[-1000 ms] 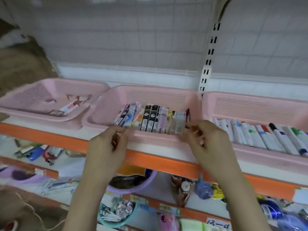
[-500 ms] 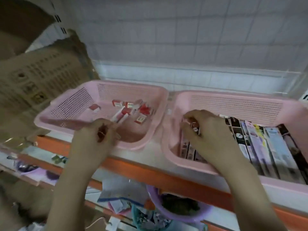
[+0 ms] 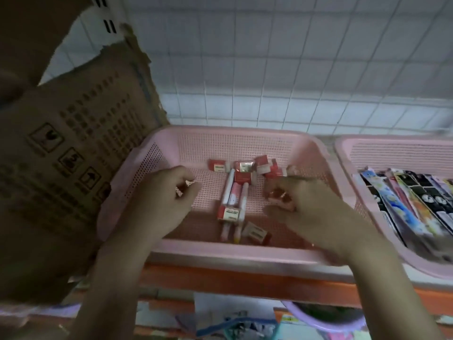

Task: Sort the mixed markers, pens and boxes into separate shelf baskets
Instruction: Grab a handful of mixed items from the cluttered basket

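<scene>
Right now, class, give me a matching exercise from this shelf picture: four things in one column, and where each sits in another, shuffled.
Things
1. cardboard box
2. small red boxes
3. flat pen packs
4. purple tub

Places
A. basket at the right edge
B. below the orange shelf
C. left of the baskets
D. basket under both hands

Pairs: 1-C, 2-D, 3-A, 4-B

Pink basket [image 3: 245, 249] open from above; bare floor at its left and far-left part. Centre blocked by small red boxes [image 3: 242, 171] and pens [image 3: 231, 192], one more box [image 3: 256, 233] near front rim. Cardboard box [image 3: 73, 155] walls off left side. Second basket [image 3: 382, 148] touching on right, packed w/ pen packs [image 3: 404, 207].
</scene>
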The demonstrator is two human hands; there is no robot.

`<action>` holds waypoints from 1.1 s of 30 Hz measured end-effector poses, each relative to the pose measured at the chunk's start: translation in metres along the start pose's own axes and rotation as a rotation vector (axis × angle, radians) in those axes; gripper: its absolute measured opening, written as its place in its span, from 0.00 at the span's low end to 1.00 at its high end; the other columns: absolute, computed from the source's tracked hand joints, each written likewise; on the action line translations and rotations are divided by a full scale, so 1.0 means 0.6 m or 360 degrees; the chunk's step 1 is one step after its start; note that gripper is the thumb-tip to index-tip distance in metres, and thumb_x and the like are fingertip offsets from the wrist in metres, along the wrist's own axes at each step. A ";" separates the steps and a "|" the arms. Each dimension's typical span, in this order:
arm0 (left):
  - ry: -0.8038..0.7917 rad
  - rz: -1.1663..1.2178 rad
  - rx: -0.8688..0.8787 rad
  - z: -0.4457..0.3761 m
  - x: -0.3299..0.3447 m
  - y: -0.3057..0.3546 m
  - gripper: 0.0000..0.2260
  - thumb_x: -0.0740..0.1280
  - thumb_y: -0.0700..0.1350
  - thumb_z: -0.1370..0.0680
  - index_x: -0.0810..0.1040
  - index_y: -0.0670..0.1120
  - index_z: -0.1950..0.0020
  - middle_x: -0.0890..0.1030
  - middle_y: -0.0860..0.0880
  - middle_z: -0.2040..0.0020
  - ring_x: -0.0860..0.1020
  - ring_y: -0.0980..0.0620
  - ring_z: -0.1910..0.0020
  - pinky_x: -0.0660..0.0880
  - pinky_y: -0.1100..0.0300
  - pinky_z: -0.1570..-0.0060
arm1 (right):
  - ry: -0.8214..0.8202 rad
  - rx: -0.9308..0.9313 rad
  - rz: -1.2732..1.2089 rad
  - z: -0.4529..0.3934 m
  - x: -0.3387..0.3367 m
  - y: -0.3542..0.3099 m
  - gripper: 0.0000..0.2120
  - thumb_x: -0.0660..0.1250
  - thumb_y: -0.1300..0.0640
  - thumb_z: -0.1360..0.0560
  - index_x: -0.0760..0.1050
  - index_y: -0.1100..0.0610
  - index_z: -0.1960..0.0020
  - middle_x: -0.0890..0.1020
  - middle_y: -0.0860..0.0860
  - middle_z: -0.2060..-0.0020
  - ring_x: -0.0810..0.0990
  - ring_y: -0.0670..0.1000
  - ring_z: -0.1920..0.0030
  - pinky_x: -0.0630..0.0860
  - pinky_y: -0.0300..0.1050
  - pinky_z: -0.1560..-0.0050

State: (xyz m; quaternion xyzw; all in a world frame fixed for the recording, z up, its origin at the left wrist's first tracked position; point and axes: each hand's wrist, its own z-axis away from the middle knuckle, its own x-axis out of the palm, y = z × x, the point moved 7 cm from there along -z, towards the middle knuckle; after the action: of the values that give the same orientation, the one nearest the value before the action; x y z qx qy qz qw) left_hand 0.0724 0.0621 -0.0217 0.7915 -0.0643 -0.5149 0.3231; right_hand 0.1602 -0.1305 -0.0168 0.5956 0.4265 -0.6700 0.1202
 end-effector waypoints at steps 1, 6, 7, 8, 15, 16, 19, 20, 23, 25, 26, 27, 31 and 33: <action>-0.0035 0.0018 0.0013 -0.008 0.001 -0.009 0.08 0.69 0.48 0.25 0.81 0.47 0.49 0.81 0.54 0.59 0.79 0.59 0.62 0.74 0.63 0.60 | -0.0176 0.0031 0.0032 -0.005 0.015 -0.002 0.13 0.68 0.49 0.27 0.76 0.53 0.46 0.76 0.46 0.56 0.77 0.51 0.51 0.72 0.43 0.54; -0.0269 -0.0039 0.0029 -0.035 0.026 -0.034 0.14 0.69 0.51 0.26 0.79 0.48 0.43 0.81 0.52 0.49 0.78 0.55 0.51 0.72 0.61 0.50 | -0.0847 0.0098 0.0476 -0.025 0.087 -0.014 0.07 0.60 0.54 0.23 0.71 0.58 0.51 0.79 0.54 0.49 0.78 0.54 0.50 0.72 0.44 0.56; -0.0345 -0.0060 0.0025 -0.035 0.034 -0.037 0.15 0.69 0.52 0.26 0.78 0.49 0.41 0.80 0.52 0.46 0.77 0.54 0.48 0.71 0.60 0.47 | -0.0883 0.0097 0.0506 -0.030 0.097 -0.015 0.06 0.59 0.55 0.22 0.71 0.57 0.50 0.78 0.54 0.48 0.77 0.54 0.49 0.70 0.43 0.56; -0.0423 -0.0084 0.0022 -0.034 0.040 -0.041 0.16 0.69 0.52 0.26 0.77 0.49 0.40 0.79 0.52 0.43 0.76 0.54 0.46 0.71 0.59 0.45 | -0.0919 0.0097 0.0522 -0.034 0.104 -0.014 0.05 0.59 0.56 0.22 0.71 0.57 0.50 0.78 0.55 0.47 0.77 0.54 0.48 0.69 0.42 0.56; -0.0719 -0.0427 -0.0092 -0.027 0.046 -0.075 0.25 0.72 0.52 0.28 0.72 0.48 0.34 0.67 0.48 0.31 0.66 0.50 0.33 0.65 0.58 0.37 | -0.0747 0.0071 0.0567 -0.059 0.060 -0.015 0.06 0.64 0.54 0.26 0.68 0.52 0.59 0.74 0.47 0.62 0.74 0.49 0.61 0.67 0.38 0.67; -0.0756 -0.0447 -0.0101 -0.026 0.049 -0.075 0.25 0.71 0.52 0.28 0.71 0.49 0.33 0.66 0.49 0.31 0.67 0.51 0.35 0.65 0.60 0.39 | -0.0673 0.0034 0.0538 -0.066 0.054 -0.025 0.07 0.64 0.53 0.25 0.67 0.51 0.59 0.73 0.46 0.63 0.74 0.49 0.61 0.64 0.37 0.68; -0.0844 -0.0461 -0.0070 -0.021 0.058 -0.067 0.21 0.70 0.50 0.26 0.71 0.49 0.35 0.68 0.50 0.35 0.68 0.54 0.41 0.64 0.64 0.44 | -0.0704 -0.0054 0.0502 -0.077 0.072 -0.060 0.19 0.64 0.52 0.25 0.66 0.55 0.36 0.75 0.48 0.56 0.75 0.52 0.54 0.71 0.40 0.61; -0.0862 -0.0490 -0.0055 -0.020 0.059 -0.066 0.20 0.70 0.50 0.26 0.71 0.49 0.35 0.67 0.50 0.35 0.68 0.54 0.40 0.64 0.64 0.43 | -0.0830 -0.0049 0.0536 -0.075 0.092 -0.066 0.26 0.64 0.52 0.24 0.60 0.54 0.30 0.76 0.50 0.48 0.76 0.53 0.48 0.74 0.42 0.56; -0.0885 -0.0585 -0.0010 -0.019 0.060 -0.067 0.21 0.69 0.51 0.26 0.71 0.49 0.35 0.62 0.50 0.31 0.63 0.51 0.33 0.62 0.61 0.37 | -0.1140 -0.0011 0.0658 -0.070 0.139 -0.072 0.34 0.61 0.59 0.23 0.47 0.47 0.24 0.65 0.58 0.30 0.73 0.58 0.39 0.72 0.46 0.53; -0.0950 -0.0619 -0.0025 -0.022 0.061 -0.070 0.23 0.69 0.52 0.26 0.69 0.49 0.33 0.59 0.49 0.28 0.62 0.50 0.31 0.62 0.58 0.34 | -0.1158 -0.0049 0.0634 -0.076 0.150 -0.071 0.32 0.60 0.60 0.22 0.48 0.47 0.24 0.64 0.60 0.30 0.74 0.58 0.41 0.69 0.45 0.57; -0.0999 -0.0645 -0.0048 -0.028 0.063 -0.072 0.25 0.69 0.53 0.26 0.67 0.50 0.31 0.58 0.48 0.27 0.62 0.49 0.30 0.62 0.56 0.34 | -0.1156 -0.0060 0.0600 -0.078 0.150 -0.068 0.30 0.60 0.59 0.22 0.51 0.48 0.25 0.65 0.61 0.31 0.74 0.58 0.42 0.69 0.44 0.57; -0.1044 -0.0675 -0.0088 -0.037 0.066 -0.075 0.28 0.69 0.53 0.26 0.65 0.50 0.29 0.57 0.47 0.26 0.61 0.48 0.29 0.63 0.55 0.33 | -0.1151 -0.0070 0.0582 -0.078 0.148 -0.064 0.28 0.61 0.58 0.21 0.53 0.49 0.26 0.67 0.60 0.32 0.74 0.58 0.42 0.69 0.43 0.59; -0.1045 -0.0946 -0.0025 -0.088 0.081 -0.073 0.21 0.63 0.38 0.25 0.67 0.47 0.33 0.68 0.46 0.33 0.68 0.45 0.35 0.70 0.51 0.38 | -0.0992 -0.0127 0.0517 -0.076 0.118 -0.048 0.23 0.61 0.52 0.21 0.60 0.56 0.29 0.76 0.54 0.49 0.76 0.53 0.52 0.66 0.39 0.65; -0.1002 -0.1150 0.0093 -0.099 0.091 -0.070 0.18 0.60 0.34 0.26 0.70 0.44 0.38 0.73 0.45 0.39 0.71 0.46 0.41 0.72 0.52 0.43 | -0.0831 -0.0148 0.0446 -0.080 0.092 -0.033 0.19 0.60 0.49 0.21 0.63 0.54 0.33 0.75 0.50 0.57 0.73 0.50 0.58 0.67 0.41 0.60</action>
State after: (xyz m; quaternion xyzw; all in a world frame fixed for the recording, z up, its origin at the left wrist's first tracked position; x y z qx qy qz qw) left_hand 0.1389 0.0977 -0.0726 0.5775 0.1058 -0.8068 0.0659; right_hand 0.1658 -0.0648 -0.0545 0.4500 0.3250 -0.7571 0.3444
